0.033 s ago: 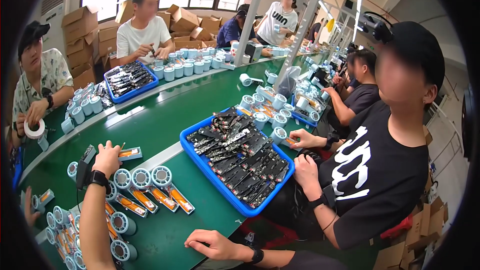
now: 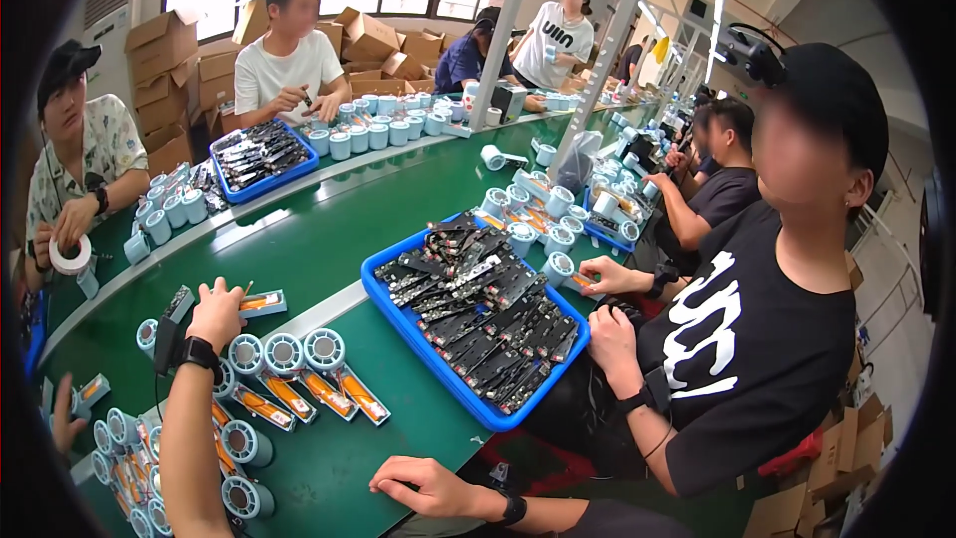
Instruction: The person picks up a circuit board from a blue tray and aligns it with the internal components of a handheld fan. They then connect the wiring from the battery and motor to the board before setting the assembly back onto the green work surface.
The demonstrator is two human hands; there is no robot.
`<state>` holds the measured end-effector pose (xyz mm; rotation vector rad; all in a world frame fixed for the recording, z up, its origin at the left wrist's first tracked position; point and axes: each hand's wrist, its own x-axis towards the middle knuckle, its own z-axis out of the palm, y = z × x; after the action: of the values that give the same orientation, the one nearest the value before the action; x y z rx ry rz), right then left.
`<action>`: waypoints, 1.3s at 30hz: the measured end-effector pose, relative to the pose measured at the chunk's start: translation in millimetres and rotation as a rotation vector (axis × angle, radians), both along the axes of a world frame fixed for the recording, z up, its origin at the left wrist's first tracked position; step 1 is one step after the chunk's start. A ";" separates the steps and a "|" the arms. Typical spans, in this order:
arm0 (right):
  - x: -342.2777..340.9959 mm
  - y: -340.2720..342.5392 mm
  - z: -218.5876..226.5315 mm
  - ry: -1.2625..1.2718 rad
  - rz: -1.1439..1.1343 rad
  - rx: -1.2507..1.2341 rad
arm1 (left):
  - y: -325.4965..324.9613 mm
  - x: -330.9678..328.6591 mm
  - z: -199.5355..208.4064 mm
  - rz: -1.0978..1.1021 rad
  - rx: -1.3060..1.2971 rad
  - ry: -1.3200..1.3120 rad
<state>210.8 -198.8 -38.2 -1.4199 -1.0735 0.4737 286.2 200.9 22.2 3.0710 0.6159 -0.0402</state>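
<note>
My left hand point(image 2: 214, 314) is reaching up the green belt point(image 2: 299, 249), fingers curled round a small black part point(image 2: 179, 304), prob bc the fan units point(image 2: 289, 354) are lying right beside my wrist. Right hand point(image 2: 423, 486) is resting open, empty, near the blue tray point(image 2: 418, 329).

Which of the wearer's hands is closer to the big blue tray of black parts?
Right. The right hand rests on the table just below the blue tray; the left hand is farther left, beside the round fan units.

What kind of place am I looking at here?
Most likely a small factory assembly line. People sit along a long green work table, blue trays hold heaps of black parts, rows of small round fan-like units lie waiting, and cardboard boxes are stacked behind.
</note>
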 end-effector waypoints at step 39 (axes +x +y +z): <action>33.9 12.5 25.5 -0.203 0.070 -0.182 | -32.8 64.4 10.9 -0.255 -0.100 0.049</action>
<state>244.7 -186.4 -12.7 -1.6210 -1.2720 0.4955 350.6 168.1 33.1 3.0372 0.2120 -0.1431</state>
